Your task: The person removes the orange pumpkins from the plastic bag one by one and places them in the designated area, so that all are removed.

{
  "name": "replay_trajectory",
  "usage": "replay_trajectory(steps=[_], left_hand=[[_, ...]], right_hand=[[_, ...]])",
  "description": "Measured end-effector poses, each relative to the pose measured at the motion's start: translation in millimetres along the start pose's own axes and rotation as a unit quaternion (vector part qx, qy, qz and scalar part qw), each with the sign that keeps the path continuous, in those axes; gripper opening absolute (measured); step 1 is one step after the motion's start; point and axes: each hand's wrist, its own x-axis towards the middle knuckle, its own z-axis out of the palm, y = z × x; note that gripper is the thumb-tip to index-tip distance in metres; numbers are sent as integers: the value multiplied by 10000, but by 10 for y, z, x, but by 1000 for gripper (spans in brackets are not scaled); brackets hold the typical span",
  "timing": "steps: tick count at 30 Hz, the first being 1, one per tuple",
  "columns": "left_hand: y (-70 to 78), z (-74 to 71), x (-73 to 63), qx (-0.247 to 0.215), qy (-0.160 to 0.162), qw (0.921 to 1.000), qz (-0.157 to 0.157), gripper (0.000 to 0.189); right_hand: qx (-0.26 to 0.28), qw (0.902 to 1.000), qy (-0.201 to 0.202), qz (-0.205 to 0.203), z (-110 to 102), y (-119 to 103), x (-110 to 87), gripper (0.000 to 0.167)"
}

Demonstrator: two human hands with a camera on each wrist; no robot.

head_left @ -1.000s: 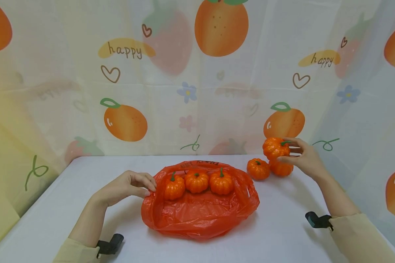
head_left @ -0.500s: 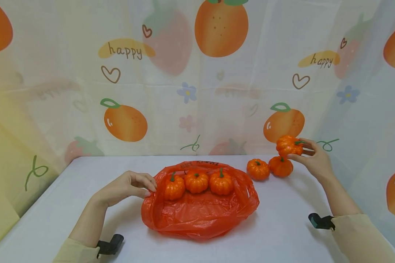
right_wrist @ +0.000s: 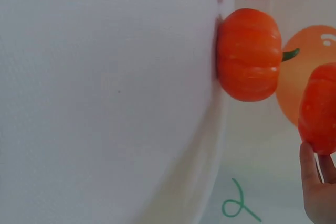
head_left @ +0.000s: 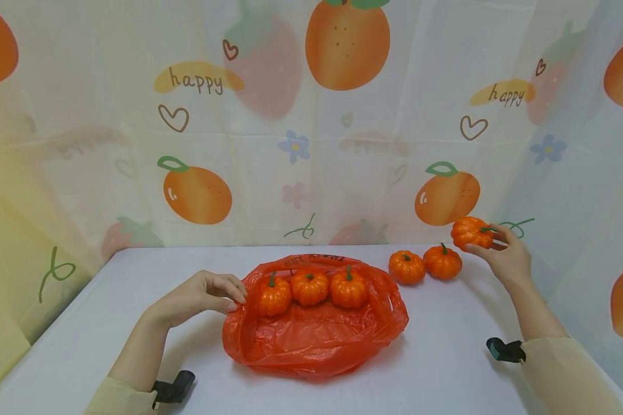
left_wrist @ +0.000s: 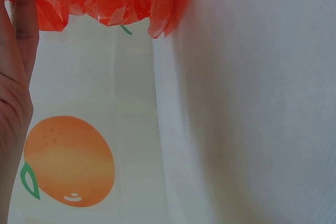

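A red plastic bag (head_left: 311,346) lies at mid-table with its mouth spread wide. Inside, three small orange pumpkins (head_left: 310,288) with green stems sit in a row. My left hand (head_left: 199,297) pinches the bag's left rim between thumb and fingers; the left wrist view shows crumpled red plastic at the fingers. To the right, my right hand (head_left: 509,256) grips another small pumpkin (head_left: 469,233) by its side, raised above the table, its stem pointing toward the palm. Just left of and below it, two more pumpkins (head_left: 443,262) stand side by side on the table.
The white-covered table (head_left: 436,357) runs back to a fruit-printed curtain (head_left: 332,173). Similar cloth hangs along both sides. A black wrist camera (head_left: 506,350) is strapped at the right sleeve and another camera (head_left: 173,386) at the left.
My right hand has moved to the right with its pumpkin, away from above the two standing ones, uncovering the right one's stem. The left hand and bag have stayed put.
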Motion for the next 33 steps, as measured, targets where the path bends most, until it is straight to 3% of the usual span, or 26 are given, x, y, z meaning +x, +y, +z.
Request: replay_trajectory(steps=[15,33], left_hand=[[14,13,6,-8,20,10000,22,17],[13,3,-3,95,63,9999,55,16]], right_hand=[[63,9957,499,775,88,178,40,80],[-245,9928,373,1109,124,343,51,79]])
